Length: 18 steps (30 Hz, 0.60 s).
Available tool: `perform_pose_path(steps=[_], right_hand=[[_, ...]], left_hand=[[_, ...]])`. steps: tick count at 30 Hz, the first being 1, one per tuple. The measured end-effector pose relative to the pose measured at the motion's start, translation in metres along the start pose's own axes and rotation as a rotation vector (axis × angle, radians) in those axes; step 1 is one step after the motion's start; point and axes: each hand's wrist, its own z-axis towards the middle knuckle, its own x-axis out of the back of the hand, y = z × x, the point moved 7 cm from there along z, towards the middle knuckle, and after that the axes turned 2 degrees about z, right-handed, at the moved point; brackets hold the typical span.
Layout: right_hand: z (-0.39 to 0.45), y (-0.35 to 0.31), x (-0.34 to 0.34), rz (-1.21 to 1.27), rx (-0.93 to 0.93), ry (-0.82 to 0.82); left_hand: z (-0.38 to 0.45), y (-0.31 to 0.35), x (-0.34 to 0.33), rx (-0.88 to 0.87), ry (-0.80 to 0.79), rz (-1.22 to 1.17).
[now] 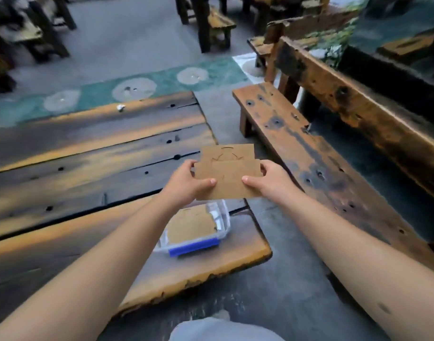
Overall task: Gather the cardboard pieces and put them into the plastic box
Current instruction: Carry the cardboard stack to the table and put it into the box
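Pale trousers (pixel 223 328) show nearest. Flat brown cardboard pieces (pixel 227 173) are gripped by left hand (pixel 184 183) and right hand (pixel 267 180) above the clear blue-latched plastic box (pixel 220 217) on the desk (pixel 88 168); edges should be squared, then lowered flat.

A wide plank table (pixel 88 153) of dark, orange-streaked wood fills the left and centre. A small white scrap (pixel 120 108) lies near the table's far edge. Right of the table stands a long wooden bench (pixel 297 143) with a weathered backrest (pixel 353 94). Beyond the table, a green floor strip (pixel 161 82) with pale round patches crosses the grey floor. Farther past the table stand more dark wooden seats (pixel 216 23).
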Motion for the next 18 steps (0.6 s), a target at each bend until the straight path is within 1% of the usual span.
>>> perform_pose_path(steps=[5,9,13,18], right_hand=[[0.012,0.002,-0.068,0.062,-0.021,-0.184],[0.017,0.012,-0.111,0.022,-0.042,-0.244],[0.024,0.029,-0.143,-0.028,-0.079,-0.276],[0.034,0.052,-0.168,-0.158,-0.126,-0.291]], left_hand=[[-0.018,-0.059,0.029,0.139,0.092,-0.067],[-0.024,-0.099,0.041,0.176,0.128,-0.048],[-0.016,-0.131,0.040,0.181,0.076,-0.048],[0.002,-0.163,0.028,0.257,-0.016,-0.003]])
